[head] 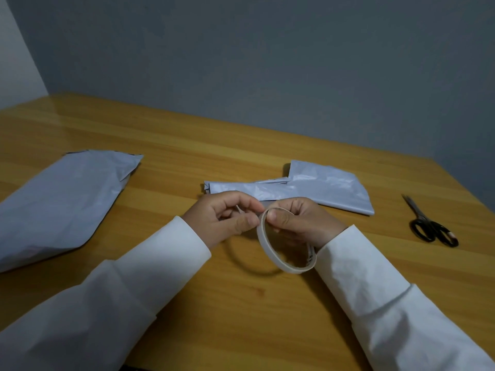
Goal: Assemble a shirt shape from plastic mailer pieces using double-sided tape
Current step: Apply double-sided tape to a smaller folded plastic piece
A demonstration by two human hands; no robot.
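The task is judged to be at an early stage: the mailer pieces are cut and laid out, but nothing is seen joined, and no tape is seen on any piece. The roll of double-sided tape (pixel 284 241) is held up above the table (pixel 241 303), near the middle of its front half, its shadow cast on the wood below. It is gripped by the right hand (pixel 302 223), the thumb pressed on the outer face of the ring at its top and the fingers curled behind. By the left hand (pixel 227 218), thumb and forefinger are pinched together at the top of the roll, apparently on the free end of the tape; whether a strip is already pulled off cannot be told.

The roll is stood on edge and tilted, its open face turned toward the person and somewhat leftward, its top leaning toward the far edge.

The large mailer piece (pixel 59 204) is laid flat by the left edge of the table, its long axis running from the near left edge toward the far middle. The smaller folded pieces (pixel 308 188) are piled just beyond the hands, the long axis running roughly from left to right. The scissors (pixel 428 223) are lain near the right edge, tips toward the far edge, handles toward the near edge.

Left to do, by this judgement: tape to be cut, stuck on, and the pieces joined into the shirt
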